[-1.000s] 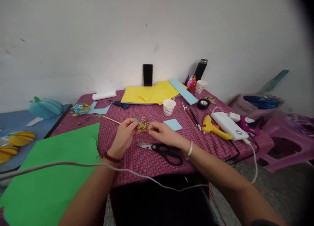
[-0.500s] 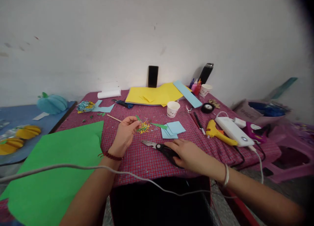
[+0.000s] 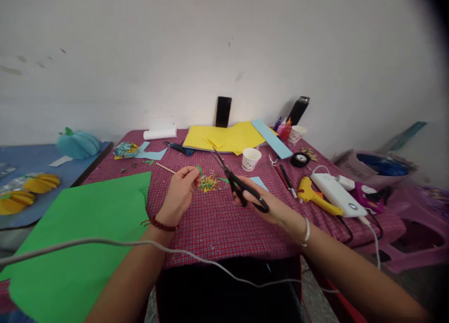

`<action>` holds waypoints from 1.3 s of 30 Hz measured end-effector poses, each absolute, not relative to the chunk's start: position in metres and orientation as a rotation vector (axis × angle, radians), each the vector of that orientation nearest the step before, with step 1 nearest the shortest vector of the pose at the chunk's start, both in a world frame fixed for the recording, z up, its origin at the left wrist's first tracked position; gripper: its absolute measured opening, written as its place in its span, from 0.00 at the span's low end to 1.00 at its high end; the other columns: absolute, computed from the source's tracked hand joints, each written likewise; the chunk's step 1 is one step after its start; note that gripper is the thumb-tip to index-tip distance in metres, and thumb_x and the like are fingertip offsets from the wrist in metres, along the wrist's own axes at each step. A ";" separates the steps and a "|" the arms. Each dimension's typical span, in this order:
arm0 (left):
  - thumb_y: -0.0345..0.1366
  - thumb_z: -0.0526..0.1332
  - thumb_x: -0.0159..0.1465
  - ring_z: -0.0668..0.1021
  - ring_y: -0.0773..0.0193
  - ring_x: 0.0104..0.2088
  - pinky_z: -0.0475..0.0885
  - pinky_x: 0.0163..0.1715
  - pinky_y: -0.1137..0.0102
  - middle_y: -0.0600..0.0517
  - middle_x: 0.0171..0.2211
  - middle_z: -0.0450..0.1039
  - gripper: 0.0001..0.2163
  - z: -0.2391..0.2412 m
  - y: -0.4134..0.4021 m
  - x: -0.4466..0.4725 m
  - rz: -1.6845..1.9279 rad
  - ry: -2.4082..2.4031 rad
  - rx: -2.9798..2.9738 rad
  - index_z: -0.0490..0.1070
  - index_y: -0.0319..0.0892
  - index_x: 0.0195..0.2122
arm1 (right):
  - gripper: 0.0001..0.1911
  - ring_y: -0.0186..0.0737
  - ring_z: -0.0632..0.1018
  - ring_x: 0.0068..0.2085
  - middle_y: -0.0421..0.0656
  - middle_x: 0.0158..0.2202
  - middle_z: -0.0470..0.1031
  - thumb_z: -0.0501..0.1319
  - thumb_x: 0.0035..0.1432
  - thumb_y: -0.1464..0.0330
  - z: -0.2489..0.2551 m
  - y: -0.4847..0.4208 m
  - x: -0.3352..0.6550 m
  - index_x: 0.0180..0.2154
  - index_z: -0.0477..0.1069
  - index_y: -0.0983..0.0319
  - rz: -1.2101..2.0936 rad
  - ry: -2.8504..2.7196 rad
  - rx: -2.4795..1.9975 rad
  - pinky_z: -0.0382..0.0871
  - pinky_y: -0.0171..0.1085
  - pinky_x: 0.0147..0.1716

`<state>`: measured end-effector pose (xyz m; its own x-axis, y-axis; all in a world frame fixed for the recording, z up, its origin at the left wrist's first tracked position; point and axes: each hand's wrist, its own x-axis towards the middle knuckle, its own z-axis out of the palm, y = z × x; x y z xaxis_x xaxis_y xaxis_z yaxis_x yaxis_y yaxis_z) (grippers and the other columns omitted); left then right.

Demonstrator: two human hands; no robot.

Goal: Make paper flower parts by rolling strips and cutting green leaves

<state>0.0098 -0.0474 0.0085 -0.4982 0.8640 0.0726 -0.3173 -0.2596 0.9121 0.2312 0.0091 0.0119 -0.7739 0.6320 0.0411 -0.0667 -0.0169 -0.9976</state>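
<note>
Between the thumb and fingers of my left hand (image 3: 182,187) is a small piece of green paper (image 3: 199,169), its tip sticking up. My right hand (image 3: 266,204) grips black-handled scissors (image 3: 231,175), lifted off the table with the blades pointing up and to the left. Just right of my left fingers lies a heap of yellow and green paper shreds (image 3: 208,183). Light blue paper squares (image 3: 259,183) lie partly hidden behind the scissors and my right hand. A green paper strip (image 3: 223,180) shows beside the blades.
A white paper cup (image 3: 251,159) stands beyond the scissors. Yellow sheets (image 3: 228,137) lie at the back. To the right are a yellow glue gun (image 3: 317,197) and a white power bank (image 3: 338,194). Large green paper (image 3: 87,220) covers the left front; a pale cable (image 3: 196,258) crosses the foreground.
My right hand has picked the scissors up from the tablecloth and raised them, blades now tilted upward. My left hand stays nearly where it was, still pinching the green paper.
</note>
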 end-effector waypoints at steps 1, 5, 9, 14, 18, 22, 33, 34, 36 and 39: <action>0.34 0.67 0.51 0.69 0.73 0.22 0.62 0.22 0.76 0.57 0.20 0.68 0.07 0.010 -0.048 0.009 1.868 1.149 0.754 0.70 0.38 0.23 | 0.30 0.37 0.71 0.33 0.44 0.38 0.70 0.64 0.52 0.56 0.012 0.007 0.222 0.55 0.64 0.58 1.877 -1.759 -0.549 0.67 0.38 0.34; 0.34 0.67 0.51 0.69 0.73 0.21 0.62 0.22 0.76 0.58 0.20 0.66 0.08 0.012 -0.048 0.006 1.900 1.116 0.719 0.68 0.39 0.23 | 0.33 0.33 0.69 0.29 0.42 0.35 0.69 0.66 0.50 0.56 0.002 0.003 0.193 0.56 0.65 0.59 1.991 -1.667 -0.473 0.65 0.34 0.27; 0.35 0.66 0.51 0.69 0.72 0.21 0.62 0.21 0.75 0.58 0.20 0.65 0.08 0.012 -0.048 0.002 1.930 1.124 0.717 0.67 0.39 0.23 | 0.33 0.31 0.69 0.27 0.40 0.33 0.69 0.68 0.50 0.56 -0.007 0.000 0.184 0.56 0.66 0.57 2.069 -1.617 -0.450 0.62 0.31 0.23; 0.33 0.65 0.51 0.68 0.72 0.21 0.62 0.21 0.75 0.58 0.19 0.66 0.06 0.011 -0.048 0.002 1.958 1.181 0.739 0.67 0.39 0.23 | 0.32 0.29 0.68 0.25 0.40 0.31 0.68 0.69 0.49 0.57 -0.014 -0.002 0.184 0.55 0.68 0.57 2.087 -1.572 -0.431 0.61 0.28 0.20; 0.30 0.63 0.51 0.66 0.72 0.20 0.60 0.20 0.76 0.58 0.17 0.64 0.05 0.009 -0.046 0.005 1.970 1.236 0.775 0.66 0.39 0.20 | 0.32 0.28 0.67 0.24 0.38 0.29 0.67 0.69 0.50 0.57 -0.017 -0.002 0.181 0.55 0.68 0.60 2.052 -1.562 -0.404 0.60 0.27 0.18; 0.29 0.62 0.50 0.65 0.73 0.19 0.57 0.18 0.76 0.58 0.16 0.63 0.06 0.008 -0.047 0.006 1.959 1.244 0.776 0.66 0.40 0.20 | 0.32 0.27 0.67 0.24 0.38 0.29 0.67 0.68 0.51 0.57 -0.019 -0.003 0.181 0.56 0.67 0.59 2.049 -1.568 -0.378 0.61 0.27 0.18; 0.35 0.66 0.50 0.69 0.72 0.20 0.63 0.21 0.76 0.57 0.19 0.68 0.09 0.010 -0.047 0.010 1.957 1.162 0.702 0.67 0.39 0.23 | 0.31 0.27 0.68 0.23 0.39 0.30 0.69 0.69 0.49 0.57 -0.022 -0.005 0.180 0.54 0.68 0.61 2.078 -1.506 -0.408 0.61 0.26 0.17; 0.35 0.67 0.50 0.69 0.72 0.20 0.64 0.22 0.76 0.57 0.19 0.68 0.08 0.010 -0.047 0.011 1.948 1.158 0.698 0.67 0.39 0.24 | 0.31 0.27 0.68 0.23 0.39 0.29 0.69 0.69 0.49 0.57 -0.022 -0.005 0.180 0.54 0.68 0.61 2.082 -1.500 -0.412 0.61 0.26 0.17; 0.35 0.66 0.49 0.70 0.72 0.20 0.64 0.22 0.76 0.56 0.19 0.69 0.08 0.011 -0.047 0.011 1.933 1.156 0.691 0.67 0.39 0.24 | 0.31 0.26 0.68 0.22 0.38 0.29 0.68 0.70 0.49 0.58 -0.023 -0.004 0.181 0.54 0.69 0.61 2.091 -1.490 -0.428 0.60 0.26 0.16; 0.34 0.66 0.49 0.70 0.71 0.19 0.64 0.20 0.75 0.56 0.18 0.68 0.07 0.012 -0.048 0.009 1.902 1.157 0.695 0.67 0.39 0.23 | 0.31 0.26 0.68 0.22 0.38 0.28 0.68 0.70 0.49 0.58 -0.023 -0.004 0.182 0.53 0.69 0.61 2.095 -1.497 -0.431 0.60 0.26 0.15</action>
<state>0.0091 -0.0479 0.0124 -0.5400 0.8401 0.0518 -0.3401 -0.2741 0.8996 0.1817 -0.0038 -0.0231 -0.8117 0.5824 0.0439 -0.2302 -0.2499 -0.9405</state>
